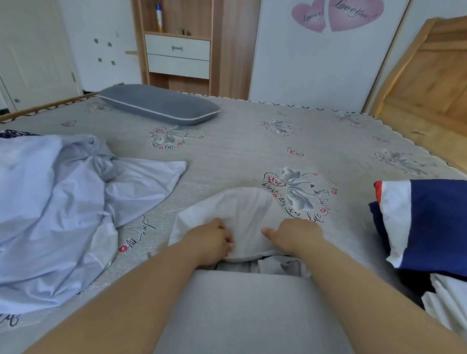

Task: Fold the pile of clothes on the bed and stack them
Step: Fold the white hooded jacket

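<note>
a white garment point(241, 216) is seen lying on the bed point(252, 139), near the middle of the near edge, already doubled into a compact rounded shape. its long axis is judged to run left to right across the view, with the rounded folded edge on the far side and the open edge on the near side, under the hands. the left hand point(216, 239) is placed on the near left part of the garment, fingers curled and pinching the cloth at the edge. the right hand point(295, 234) is laid on the near right part, knuckles up, thumb pointing left; its fingers are bent over the cloth, but whether cloth is actually pinched cannot be told. both hands are about equally near the garment, one at each end of the near edge. the coming move is judged to turn on this: the cloth lies directly ahead of both hands, so a further fold would carry the near edge away toward the far side, or one end across to the other. unfolded pale blue clothes point(51, 209) are heaped well apart at the left. a folded stack point(435, 222), topped by a navy, white and red piece, is noted at the right, near the garment but not touching it. a grey pillow point(158, 104) lies at the far side.
</note>
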